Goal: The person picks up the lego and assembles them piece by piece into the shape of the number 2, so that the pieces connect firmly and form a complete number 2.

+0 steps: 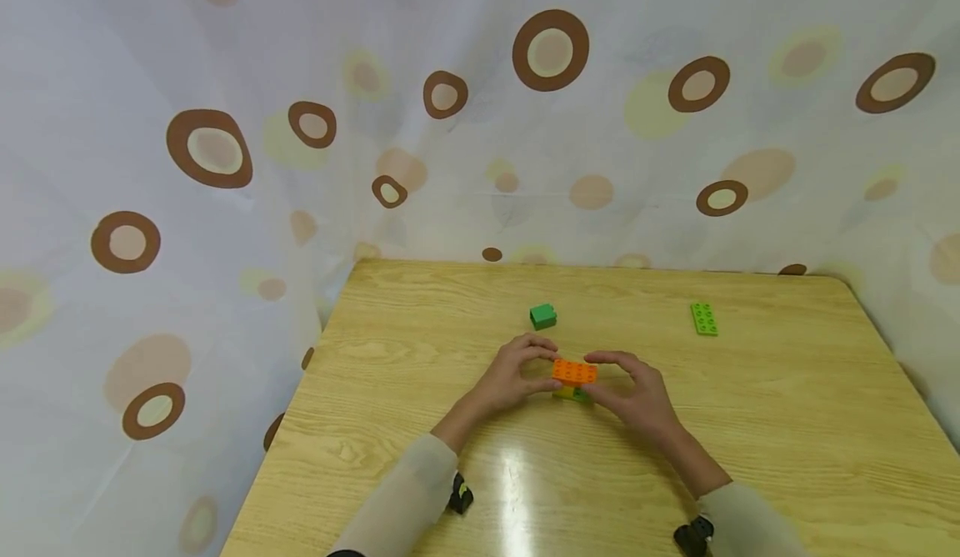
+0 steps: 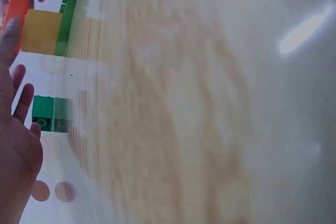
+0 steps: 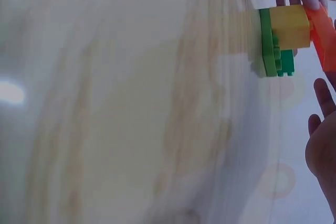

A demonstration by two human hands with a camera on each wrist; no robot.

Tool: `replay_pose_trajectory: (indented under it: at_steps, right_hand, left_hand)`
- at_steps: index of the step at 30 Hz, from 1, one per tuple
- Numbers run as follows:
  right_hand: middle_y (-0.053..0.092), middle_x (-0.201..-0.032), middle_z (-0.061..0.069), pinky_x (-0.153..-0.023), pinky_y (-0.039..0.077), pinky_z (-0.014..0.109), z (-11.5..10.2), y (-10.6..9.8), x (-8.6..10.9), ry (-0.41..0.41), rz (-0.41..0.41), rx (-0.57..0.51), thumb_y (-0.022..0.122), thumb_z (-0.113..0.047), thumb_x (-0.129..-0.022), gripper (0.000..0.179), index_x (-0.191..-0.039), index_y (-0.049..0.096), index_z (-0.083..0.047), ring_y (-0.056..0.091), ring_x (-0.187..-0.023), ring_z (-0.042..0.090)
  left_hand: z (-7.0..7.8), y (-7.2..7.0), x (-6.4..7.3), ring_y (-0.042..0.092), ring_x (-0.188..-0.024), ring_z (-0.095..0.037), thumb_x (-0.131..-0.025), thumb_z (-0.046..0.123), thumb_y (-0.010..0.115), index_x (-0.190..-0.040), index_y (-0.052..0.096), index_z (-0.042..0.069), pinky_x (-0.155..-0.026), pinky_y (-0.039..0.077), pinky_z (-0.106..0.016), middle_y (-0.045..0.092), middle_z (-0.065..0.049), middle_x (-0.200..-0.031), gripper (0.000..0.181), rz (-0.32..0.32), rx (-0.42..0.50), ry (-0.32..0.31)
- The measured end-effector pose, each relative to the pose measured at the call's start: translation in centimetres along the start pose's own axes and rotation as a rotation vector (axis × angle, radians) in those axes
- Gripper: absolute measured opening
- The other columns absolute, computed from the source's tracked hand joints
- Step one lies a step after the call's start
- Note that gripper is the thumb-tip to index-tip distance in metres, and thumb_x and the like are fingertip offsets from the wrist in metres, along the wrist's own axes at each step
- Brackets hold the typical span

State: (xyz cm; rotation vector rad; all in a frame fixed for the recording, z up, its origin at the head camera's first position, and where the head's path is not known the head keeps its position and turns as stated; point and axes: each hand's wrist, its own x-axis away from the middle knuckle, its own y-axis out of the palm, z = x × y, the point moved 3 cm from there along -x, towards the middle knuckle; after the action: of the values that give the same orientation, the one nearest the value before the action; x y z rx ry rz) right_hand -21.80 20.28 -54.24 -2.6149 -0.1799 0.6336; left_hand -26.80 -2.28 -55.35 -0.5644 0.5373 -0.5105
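Observation:
An orange toy brick [image 1: 574, 372] with studs on top sits between my two hands. My left hand [image 1: 512, 376] pinches its left end with thumb and fingers. At the right end, the thumb and index finger of my right hand [image 1: 636, 392] grip the same brick. Beneath it is a yellow block [image 2: 42, 31], standing at one end of a flat green studded plate [image 3: 268, 43] on the table. In the right wrist view the orange brick is tilted against the yellow block's top. Whether the two are fully joined I cannot tell.
A dark green brick [image 1: 543, 317] lies on its side behind my left hand. Farther right, a light green studded plate [image 1: 704, 319] lies flat. The wooden table [image 1: 420, 307] meets a patterned cloth [image 1: 465, 148] at its back and left edges.

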Motion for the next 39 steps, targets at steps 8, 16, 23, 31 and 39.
replay_pose_trajectory:
  at_steps: [8,16,23,31,39]
  right_hand:
    - [0.068,-0.119,0.003,-0.091,0.048,0.048,-1.1,1.7,-1.8,-0.099,-0.066,0.201,0.085,-0.025,-0.079,0.049,-0.122,0.069,-0.009,0.058,-0.112,0.024]
    - [0.070,-0.107,0.003,-0.086,0.044,0.049,-1.5,2.3,-2.7,-0.104,-0.093,0.319,0.086,-0.029,-0.077,0.043,-0.113,0.073,-0.010,0.058,-0.102,0.024]
    - [0.069,-0.106,0.001,-0.083,0.044,0.046,-1.8,2.1,-2.9,-0.111,-0.078,0.306,0.086,-0.029,-0.078,0.041,-0.112,0.072,-0.010,0.058,-0.099,0.022]
    - [0.069,-0.104,0.000,-0.082,0.044,0.044,-1.9,2.1,-2.9,-0.088,-0.110,0.314,0.086,-0.030,-0.078,0.039,-0.110,0.074,-0.012,0.058,-0.096,0.021]
    - [0.068,-0.102,-0.001,-0.084,0.044,0.048,-1.9,2.2,-2.5,-0.126,-0.103,0.352,0.087,-0.027,-0.076,0.039,-0.109,0.073,-0.011,0.059,-0.095,0.021]
  left_hand:
    - [-0.2,0.1,-0.1,0.049,-0.124,-0.009,-0.086,0.034,0.078,-0.119,0.068,0.017,-0.106,0.041,-0.030,0.055,0.006,-0.131,0.038,-0.016,0.012,0.024]
    - [-0.4,0.4,-0.3,0.050,-0.122,-0.007,-0.087,0.034,0.077,-0.119,0.068,0.019,-0.105,0.041,-0.027,0.055,0.009,-0.129,0.036,-0.054,-0.017,-0.021]
    - [-1.0,0.6,-0.2,0.051,-0.120,-0.006,-0.087,0.036,0.077,-0.118,0.068,0.021,-0.104,0.042,-0.027,0.056,0.010,-0.126,0.035,-0.055,-0.003,-0.047]
    - [-1.3,0.6,-0.2,0.051,-0.119,-0.005,-0.087,0.036,0.076,-0.117,0.068,0.022,-0.104,0.041,-0.027,0.057,0.011,-0.124,0.034,-0.055,-0.008,-0.059]
    - [-1.0,0.9,0.2,0.052,-0.116,-0.003,-0.088,0.037,0.076,-0.116,0.066,0.023,-0.103,0.042,-0.026,0.059,0.010,-0.120,0.033,-0.053,-0.006,-0.043]
